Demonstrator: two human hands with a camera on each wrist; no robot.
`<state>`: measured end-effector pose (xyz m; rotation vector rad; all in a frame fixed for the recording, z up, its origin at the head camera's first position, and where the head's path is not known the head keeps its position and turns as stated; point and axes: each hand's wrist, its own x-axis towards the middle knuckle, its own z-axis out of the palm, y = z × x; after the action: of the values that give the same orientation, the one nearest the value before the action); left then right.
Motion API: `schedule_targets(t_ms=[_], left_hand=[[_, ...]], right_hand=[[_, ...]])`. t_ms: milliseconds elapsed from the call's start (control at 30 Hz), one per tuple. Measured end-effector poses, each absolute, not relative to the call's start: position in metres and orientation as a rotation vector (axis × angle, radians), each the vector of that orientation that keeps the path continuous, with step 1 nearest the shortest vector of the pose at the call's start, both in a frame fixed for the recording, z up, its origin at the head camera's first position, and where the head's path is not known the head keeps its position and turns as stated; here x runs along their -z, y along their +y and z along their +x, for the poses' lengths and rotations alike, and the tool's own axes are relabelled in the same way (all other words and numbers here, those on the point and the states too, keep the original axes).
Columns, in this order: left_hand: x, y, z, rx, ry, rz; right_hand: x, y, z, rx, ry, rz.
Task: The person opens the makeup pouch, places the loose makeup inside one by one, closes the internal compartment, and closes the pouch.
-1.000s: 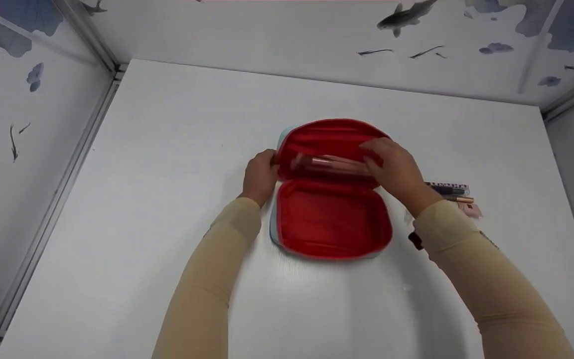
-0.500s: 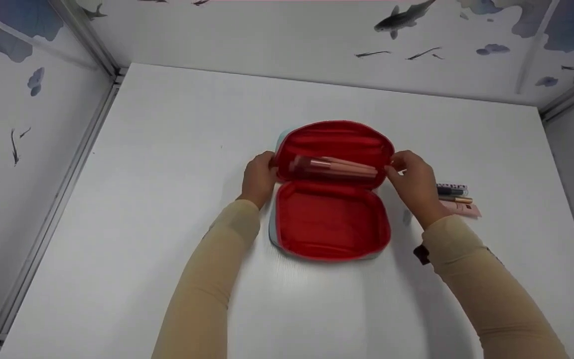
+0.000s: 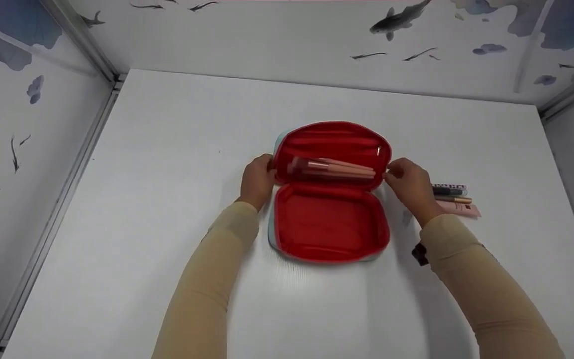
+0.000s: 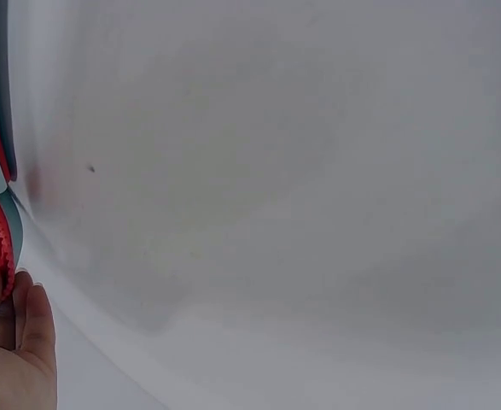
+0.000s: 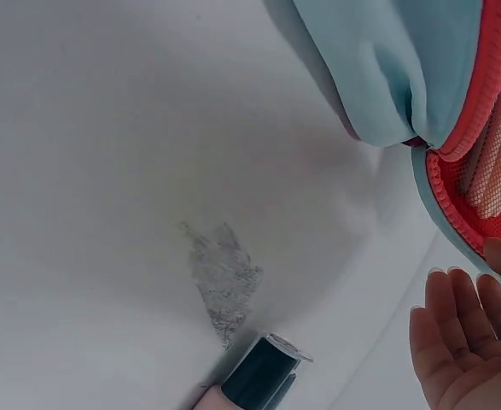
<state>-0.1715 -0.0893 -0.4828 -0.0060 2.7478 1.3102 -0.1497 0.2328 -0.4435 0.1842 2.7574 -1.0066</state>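
A zip case (image 3: pixel 332 224), pale blue outside and red inside, lies unfolded on the white table. Pink-handled makeup brushes (image 3: pixel 349 170) lie behind the mesh pocket of its far half; the mesh also shows in the right wrist view over the brush handles (image 5: pixel 498 171). My left hand (image 3: pixel 258 182) holds the left edge of that half, thumb inside the toothed zip rim and fingers outside, as the left wrist view shows. At the opposite edge, my right hand (image 3: pixel 410 187) pinches the rim with its thumb inside and the other fingers outside. The near half of the case holds nothing.
Right of my right hand lie a dark slim stick (image 3: pixel 450 191), a gold-tipped stick (image 3: pixel 461 200) and a pink tube (image 3: pixel 462 209). A dark-capped pink item (image 5: pixel 263 371) and a crumpled clear-looking patch (image 5: pixel 224 278) show in the right wrist view. Walls bound the table.
My right hand has moved right and slightly down, from over the brush pocket to the right rim of the far half. My left hand stays at the left rim.
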Motion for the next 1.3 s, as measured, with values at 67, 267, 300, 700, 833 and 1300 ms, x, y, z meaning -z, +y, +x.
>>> schedule_targets(t_ms=[67,267,300,700,833,1300], left_hand=[[0.484,-0.09,-0.172,-1.307,2.745,-0.008],[0.486,-0.09,-0.173,-1.293,2.75,0.001],[0.486,-0.089,-0.174,-1.294,2.749,0.001],[0.489,-0.087,-0.178,-1.281,2.727,-0.023],[0.489,-0.087,-0.179,-1.285,2.738,-0.011],[0.489,-0.086,-0.185,-1.259,2.739,-0.03]], right_hand=[[0.445,0.232,-0.151,1.004,2.759,0.166],[0.45,0.233,-0.155,1.021,2.753,0.151],[0.451,0.233,-0.155,1.026,2.749,0.149],[0.454,0.233,-0.161,1.035,2.741,0.128],[0.455,0.233,-0.163,1.032,2.73,0.113],[0.456,0.236,-0.169,1.011,2.68,0.094]])
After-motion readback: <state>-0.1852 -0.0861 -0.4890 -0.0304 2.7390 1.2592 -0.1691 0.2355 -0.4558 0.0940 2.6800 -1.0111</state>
